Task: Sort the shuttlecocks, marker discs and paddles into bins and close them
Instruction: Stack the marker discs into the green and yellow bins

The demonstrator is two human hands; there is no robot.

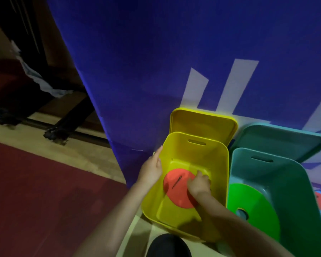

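Note:
A yellow bin (219, 164) stands open on the floor, its yellow lid (202, 123) leaning against the blue wall behind it. An orange marker disc (176, 188) lies inside the bin. My right hand (198, 184) is down in the bin, fingers curled on the disc's right side. My left hand (152, 167) rests flat against the bin's left rim, fingers straight. To the right stands a teal bin (293, 175) with a green marker disc (256, 204) leaning inside it; its teal lid (282, 140) leans behind.
A blue banner wall (174, 62) with white shapes rises right behind the bins. Red carpet (35, 191) and pale floor (93, 156) lie to the left, with dark furniture legs (63, 127) further back. A dark shoe tip (167, 245) shows at the bottom edge.

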